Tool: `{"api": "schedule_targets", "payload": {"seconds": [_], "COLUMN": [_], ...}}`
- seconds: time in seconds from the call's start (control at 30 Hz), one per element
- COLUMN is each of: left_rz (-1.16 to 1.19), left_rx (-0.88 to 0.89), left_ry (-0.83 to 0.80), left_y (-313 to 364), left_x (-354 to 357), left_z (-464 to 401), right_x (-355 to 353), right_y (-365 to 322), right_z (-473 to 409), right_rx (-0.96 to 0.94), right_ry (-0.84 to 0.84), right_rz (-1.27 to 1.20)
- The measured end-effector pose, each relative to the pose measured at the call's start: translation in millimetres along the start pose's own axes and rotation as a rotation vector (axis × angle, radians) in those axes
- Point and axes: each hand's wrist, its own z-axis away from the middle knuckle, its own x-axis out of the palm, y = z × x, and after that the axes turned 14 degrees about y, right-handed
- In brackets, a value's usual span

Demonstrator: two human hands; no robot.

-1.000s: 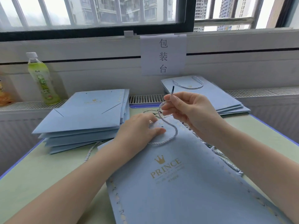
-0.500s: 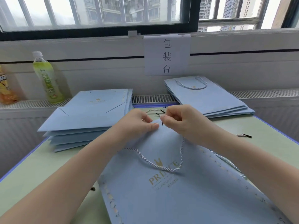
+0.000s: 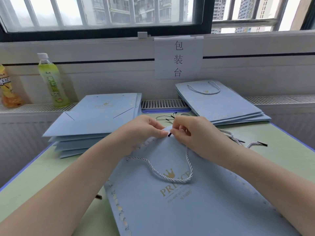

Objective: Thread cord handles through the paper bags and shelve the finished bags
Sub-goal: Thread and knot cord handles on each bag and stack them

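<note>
A flat light-blue paper bag (image 3: 196, 210) with a gold crown and PRINCE print lies in front of me. A pale twisted cord (image 3: 163, 174) loops across its face. My right hand (image 3: 192, 135) pinches the cord's dark tip (image 3: 169, 134) at the bag's top edge. Right beside that tip, my left hand (image 3: 143, 130) pinches the top edge of the bag. A stack of blue bags without handles (image 3: 95, 120) lies at the left. Another stack, whose top bag carries a cord handle (image 3: 219, 104), lies at the back right.
Loose cords with dark tips (image 3: 255, 144) lie on the green table (image 3: 34, 181) to the right and behind my hands. A green bottle (image 3: 52, 82) and a yellow bottle (image 3: 8, 87) stand on the sill at the left. A paper sign (image 3: 178, 58) hangs on the wall.
My right hand came down from a raised position to the bag's top edge with the cord tip. The cord loop slid down onto the bag's print. My left hand shifted to the edge.
</note>
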Motion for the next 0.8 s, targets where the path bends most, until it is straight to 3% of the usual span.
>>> {"api": "schedule_targets", "payload": {"seconds": [0.17,0.33,0.5,0.8], "left_rz": [0.160,0.391,0.307,0.282], "left_rx": [-0.157,-0.340,-0.292,-0.281], "left_ry": [-0.034,-0.184,-0.337,-0.242], "left_y": [0.9,-2.9,-7.2,-1.2], "left_x": [-4.8,-12.8,-15.8,-13.0], "left_z": [-1.9,-6.5,-9.4,-5.2], "right_x": [-0.7,-1.5,-1.5,1.0], "right_y": [-6.4,-7.5,-3.1,-5.0], "right_z": [-0.6,-1.7,-3.6,-1.5], "right_rx": [-0.153,-0.019,0.003,-0.003], "right_ry": [0.025,0.043,0.031,0.003], "right_rz": [0.080,-0.090,-0.175,-0.213]}}
